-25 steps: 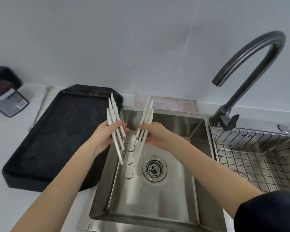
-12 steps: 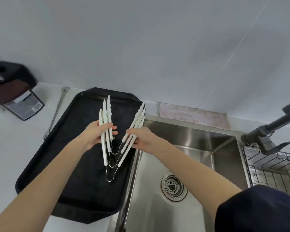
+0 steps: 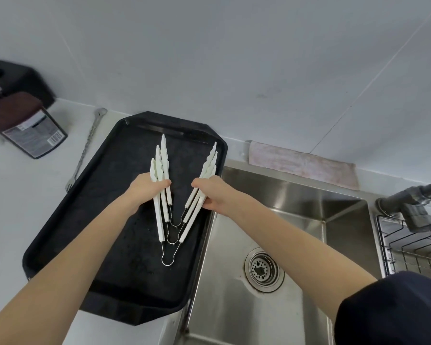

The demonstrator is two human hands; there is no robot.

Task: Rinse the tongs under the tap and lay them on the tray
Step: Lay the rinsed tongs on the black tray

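Three white tongs [image 3: 159, 220] with wire loop ends are nested in a V over the black tray [image 3: 92, 220]. My left hand [image 3: 144, 192] grips the left arms of the tongs, and my right hand [image 3: 209, 195] grips the right arms. Their serrated tips point toward the wall; the wire loops point toward me. Whether the tongs touch the tray surface I cannot tell. The dark tap [image 3: 413, 202] stands at the right edge, only its base in view, with no water visible.
The steel sink [image 3: 296, 235] with its drain [image 3: 263, 270] lies right of the tray. A wire rack [image 3: 413, 247] sits at far right. A pink cloth [image 3: 301, 164] lies behind the sink. A long metal fork [image 3: 85, 148] and a dark bottle [image 3: 33, 133] are left of the tray.
Both hands carried the tongs left from above the sink to above the tray and lowered them. My view swung left, so the tap is mostly out of frame.
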